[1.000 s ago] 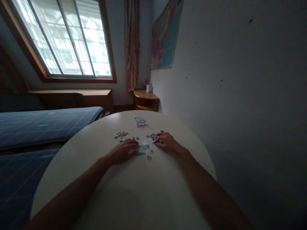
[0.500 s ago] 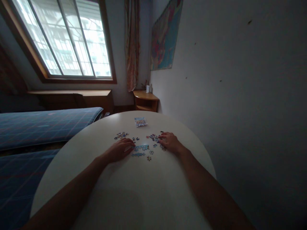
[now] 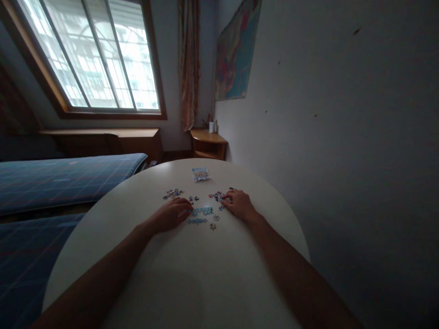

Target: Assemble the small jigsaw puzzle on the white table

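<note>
Beside the left end of a joined blue jigsaw strip, my left hand rests low with its fingers curled and their tips on that end. A second, shorter blue strip lies just nearer to me. My right hand is over the right-hand pile of loose jigsaw pieces, its fingers apart and bent down, fingertips at the pile's edge. Whether it touches a single piece cannot be made out. Loose pieces lie to the right of the strips, and a few dark pieces sit above them.
Another pile of jigsaw pieces lies beyond my left hand. A small printed packet is farther back on the round white table. A bed with a blue plaid mattress stands at left, a wall at right.
My right hand has shifted a little left over the pile, covering pieces near its right side. The left hand and the strips have hardly moved.
</note>
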Motion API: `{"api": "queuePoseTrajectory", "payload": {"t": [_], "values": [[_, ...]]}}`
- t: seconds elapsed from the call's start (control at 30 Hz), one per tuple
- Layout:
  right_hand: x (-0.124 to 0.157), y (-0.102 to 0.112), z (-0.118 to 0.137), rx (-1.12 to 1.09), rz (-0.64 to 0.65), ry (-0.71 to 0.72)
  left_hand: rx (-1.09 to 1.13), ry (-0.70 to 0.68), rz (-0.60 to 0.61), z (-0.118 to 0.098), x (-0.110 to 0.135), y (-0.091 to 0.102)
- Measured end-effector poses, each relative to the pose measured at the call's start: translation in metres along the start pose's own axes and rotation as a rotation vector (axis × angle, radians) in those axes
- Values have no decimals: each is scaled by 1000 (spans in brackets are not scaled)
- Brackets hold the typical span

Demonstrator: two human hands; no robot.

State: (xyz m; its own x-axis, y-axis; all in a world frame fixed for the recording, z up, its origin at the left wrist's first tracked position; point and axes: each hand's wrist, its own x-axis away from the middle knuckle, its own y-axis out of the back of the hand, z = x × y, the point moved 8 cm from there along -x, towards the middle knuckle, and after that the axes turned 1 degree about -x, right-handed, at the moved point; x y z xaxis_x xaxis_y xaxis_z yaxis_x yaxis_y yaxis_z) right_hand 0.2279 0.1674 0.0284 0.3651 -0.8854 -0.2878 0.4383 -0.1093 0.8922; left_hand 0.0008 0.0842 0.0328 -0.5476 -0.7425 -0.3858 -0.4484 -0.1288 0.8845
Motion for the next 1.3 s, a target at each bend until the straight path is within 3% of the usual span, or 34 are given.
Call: {"api": "queuePoseTrajectory", "payload": {"t": [0.47,0.83,1.07,1.17,1.3], "values": [[0,1,3,-4,-59,-94,2,-7,-2,-2,-2,1],[0,5,20,114,-50,30,-17,9,5,0,-2,-2],[2,18,38,193,-142,90,21,201,-78,-2,-8,-2],[8,26,64,152,-219,190,198,361,-144,-2,-14,-4],[18,28,103,146,-283,347,551,470,-196,-6,-22,-11]]}}
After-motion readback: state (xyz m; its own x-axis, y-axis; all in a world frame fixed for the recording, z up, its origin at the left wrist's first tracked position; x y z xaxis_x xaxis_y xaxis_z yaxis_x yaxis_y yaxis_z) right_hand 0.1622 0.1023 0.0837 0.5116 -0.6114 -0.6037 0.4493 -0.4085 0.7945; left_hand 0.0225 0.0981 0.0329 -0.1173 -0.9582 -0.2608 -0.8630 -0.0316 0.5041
